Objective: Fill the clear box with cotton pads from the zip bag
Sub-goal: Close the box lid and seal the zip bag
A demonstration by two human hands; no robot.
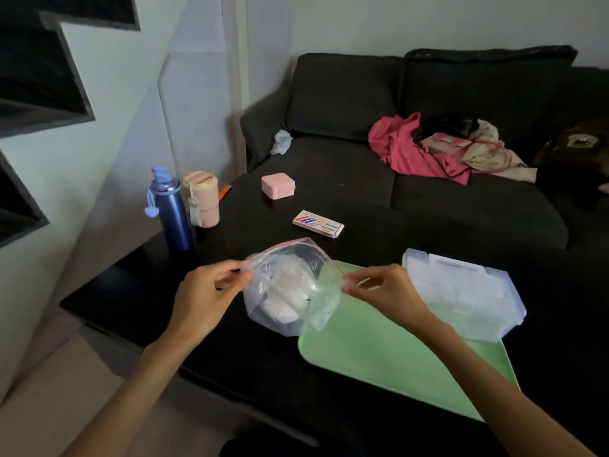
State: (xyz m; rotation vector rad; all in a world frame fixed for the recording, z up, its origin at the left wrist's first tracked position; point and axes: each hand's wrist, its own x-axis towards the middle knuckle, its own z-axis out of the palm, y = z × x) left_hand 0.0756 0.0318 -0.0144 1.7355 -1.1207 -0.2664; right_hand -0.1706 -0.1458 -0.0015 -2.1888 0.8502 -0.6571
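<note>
Zip bag (291,285) sits mid-frame, held up over the black desk (250,351), mouth pulled open toward the camera. Left hand (206,291) pinches the bag's left rim between thumb and fingers; right hand (379,286) pinches the right rim at the red zip strip. Both hands grasping the bag, other fingers curled. Cotton pads (290,291) visible inside as a white stack in the lower part of the bag; count not readable through the plastic.

Clear box (461,291) lies right of centre, lid on, partly on the far right corner of the green tray (395,367), partly on the desk. Well apart from the right hand, not touched. Contents look pale, can't tell what's in it.

Tray occupies lower right of the frame; bag's lower right edge overlaps its near-left corner.

Rest of desk, upper middle: small flat carton (318,223) with coloured print, pink square case (277,185) behind it. Left of those: blue bottle (171,211) upright, pink-and-cream cup (201,199) just beside it.

Dark sofa (428,127) across the upper right, pile of pink and beige clothes (438,150) on the seat, crumpled white tissue (281,141) by its left armrest.
</note>
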